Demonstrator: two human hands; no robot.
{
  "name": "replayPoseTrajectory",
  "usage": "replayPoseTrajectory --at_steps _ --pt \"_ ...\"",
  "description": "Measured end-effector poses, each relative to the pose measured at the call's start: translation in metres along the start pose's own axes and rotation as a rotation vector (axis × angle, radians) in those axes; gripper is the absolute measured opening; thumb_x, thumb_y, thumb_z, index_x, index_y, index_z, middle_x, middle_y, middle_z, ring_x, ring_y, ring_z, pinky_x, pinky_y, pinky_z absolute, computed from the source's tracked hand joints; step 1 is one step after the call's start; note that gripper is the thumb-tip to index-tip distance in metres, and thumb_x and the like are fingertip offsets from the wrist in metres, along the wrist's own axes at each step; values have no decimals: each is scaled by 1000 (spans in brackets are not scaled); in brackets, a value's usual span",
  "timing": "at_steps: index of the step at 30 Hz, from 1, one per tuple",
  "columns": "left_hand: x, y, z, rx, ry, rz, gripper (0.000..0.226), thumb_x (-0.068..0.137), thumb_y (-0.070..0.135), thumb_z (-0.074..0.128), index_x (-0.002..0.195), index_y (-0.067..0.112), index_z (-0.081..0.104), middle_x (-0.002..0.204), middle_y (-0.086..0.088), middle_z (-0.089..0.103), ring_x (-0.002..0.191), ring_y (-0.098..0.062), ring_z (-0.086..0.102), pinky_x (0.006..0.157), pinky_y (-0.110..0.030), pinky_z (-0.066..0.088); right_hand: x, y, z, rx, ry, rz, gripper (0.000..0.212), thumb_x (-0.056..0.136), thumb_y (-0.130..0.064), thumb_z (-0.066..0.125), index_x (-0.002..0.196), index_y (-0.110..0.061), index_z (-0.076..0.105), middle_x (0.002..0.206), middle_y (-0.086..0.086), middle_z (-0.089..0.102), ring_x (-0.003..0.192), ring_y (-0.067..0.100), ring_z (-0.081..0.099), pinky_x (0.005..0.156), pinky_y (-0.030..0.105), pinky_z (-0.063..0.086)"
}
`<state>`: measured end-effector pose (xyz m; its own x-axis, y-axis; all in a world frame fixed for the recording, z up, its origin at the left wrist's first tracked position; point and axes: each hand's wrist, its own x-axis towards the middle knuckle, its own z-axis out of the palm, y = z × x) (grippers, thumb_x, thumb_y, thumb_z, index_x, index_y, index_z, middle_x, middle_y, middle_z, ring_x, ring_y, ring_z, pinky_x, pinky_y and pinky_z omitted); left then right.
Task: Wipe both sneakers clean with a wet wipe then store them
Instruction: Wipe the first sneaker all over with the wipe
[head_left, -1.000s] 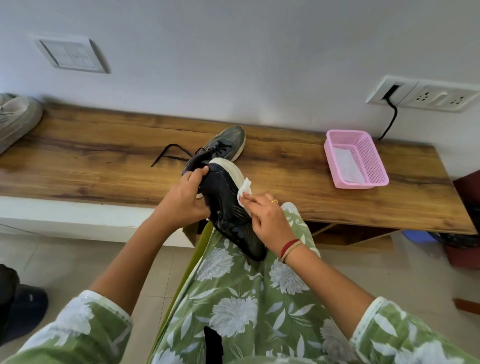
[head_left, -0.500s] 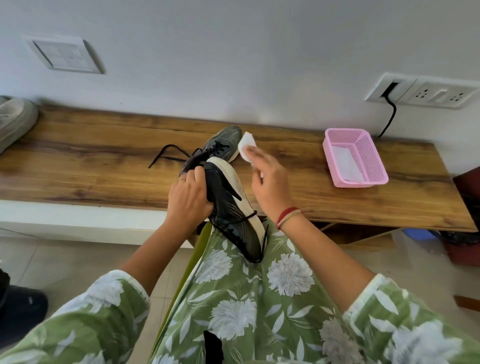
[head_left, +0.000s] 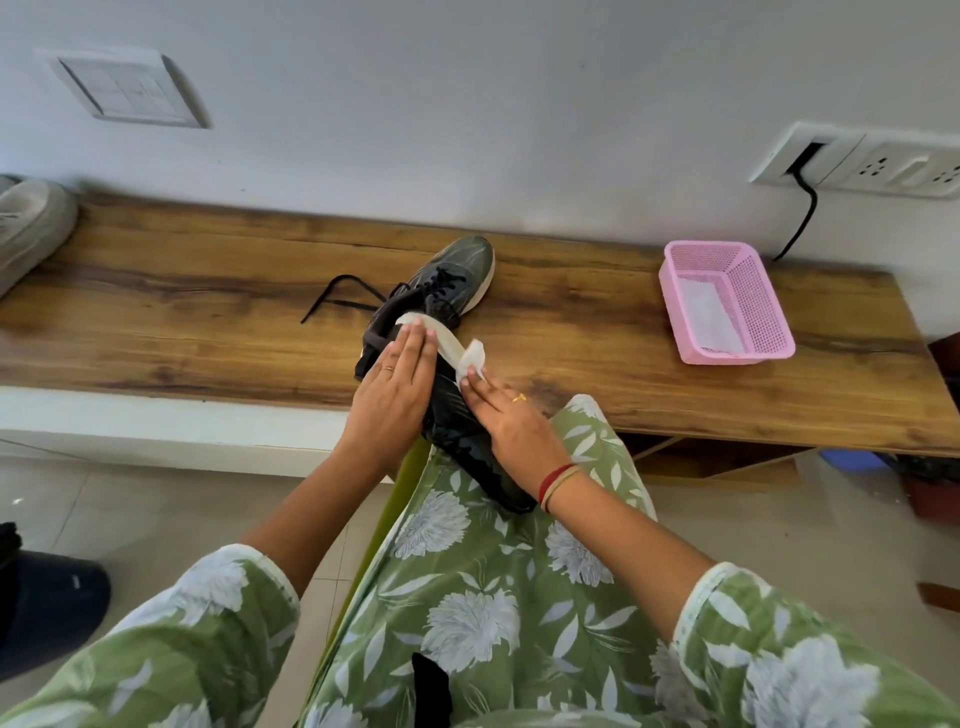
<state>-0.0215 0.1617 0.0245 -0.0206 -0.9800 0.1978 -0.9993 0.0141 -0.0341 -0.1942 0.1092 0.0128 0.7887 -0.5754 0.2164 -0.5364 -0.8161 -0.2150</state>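
Note:
A black sneaker (head_left: 457, 426) with a white sole lies tilted on my lap, its heel toward the wooden bench (head_left: 208, 291). My left hand (head_left: 389, 400) rests flat on the heel end with straight fingers, the fingertips on the white sole. My right hand (head_left: 511, 421) lies along the shoe's right side and holds a white wet wipe (head_left: 471, 358) against the sole's edge. The wipe sticks out past the fingertips. The second dark sneaker (head_left: 457, 270) stands on the bench just behind, toe toward the wall, a loose black lace trailing left.
A pink mesh basket (head_left: 769, 312) with a white sheet inside stands on the bench's right part. A grey shoe (head_left: 26, 228) sits at the bench's far left. A black cable hangs from the wall socket (head_left: 810, 156). A dark object (head_left: 47, 608) lies on the floor at left.
My right hand came back down from above the bench and set the wipe on the sole's edge. My left hand shifted from gripping the heel to lying flat on it.

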Motion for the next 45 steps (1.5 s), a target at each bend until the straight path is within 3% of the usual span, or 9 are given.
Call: replayPoseTrajectory --at_steps 7,10,13,20,27,31,36,40,45 --pt "-3 -3 -4 -180 26 -46 44 76 6 75 115 -3 56 137 -34 42 128 -46 42 101 -48 30 -17 20 -33 415 -208 314 32 88 2 50 114 -8 66 115 8 65 104 20 60 99 35 46" --pt "2 -6 -4 -213 -23 -43 39 77 9 76 109 2 56 138 -32 42 128 -44 43 95 -47 45 7 17 -54 577 171 440 27 88 3 54 109 -7 68 115 9 64 101 9 56 91 31 52" --pt "6 -6 -6 -216 -13 -48 33 77 7 75 104 2 58 136 -30 46 127 -41 46 95 -43 46 45 0 -54 555 310 345 30 86 5 56 113 -5 66 125 10 59 112 12 53 97 25 46" --pt "3 -4 -9 -319 104 -89 36 77 -2 73 107 -8 55 122 -32 56 116 -41 55 94 -37 39 46 -8 -13 263 8 3 37 86 -5 44 118 -4 64 113 12 64 102 31 58 88 39 50" --pt "-1 -7 -10 -335 46 -70 37 79 6 73 109 -4 54 130 -32 50 120 -43 51 92 -43 44 -16 14 0 178 -59 -26 34 73 12 62 104 0 69 101 14 68 89 33 63 75 42 56" --pt "-4 -7 -11 -348 1 -77 28 80 9 73 101 3 56 137 -29 46 127 -40 45 85 -44 52 -24 27 -26 176 -235 -79 26 74 7 64 96 -5 71 93 9 68 86 27 61 75 41 55" --pt "-3 -8 -9 -337 -22 -80 22 82 11 71 98 4 58 139 -29 43 128 -41 44 76 -46 55 17 16 -37 419 103 213 29 84 6 55 105 -8 69 104 6 68 98 19 58 88 25 42" --pt "-3 -8 -10 -370 -1 -88 16 83 8 68 93 5 55 140 -26 44 129 -39 43 69 -46 56 26 -3 -17 365 -14 87 37 79 10 56 110 -4 67 110 11 65 102 28 57 90 34 46" --pt "1 -9 -10 -355 -29 -94 18 81 9 69 91 8 54 141 -24 43 130 -39 44 63 -45 56 -12 10 -7 128 -96 11 26 79 1 51 96 -2 71 89 10 65 81 30 59 69 39 54"
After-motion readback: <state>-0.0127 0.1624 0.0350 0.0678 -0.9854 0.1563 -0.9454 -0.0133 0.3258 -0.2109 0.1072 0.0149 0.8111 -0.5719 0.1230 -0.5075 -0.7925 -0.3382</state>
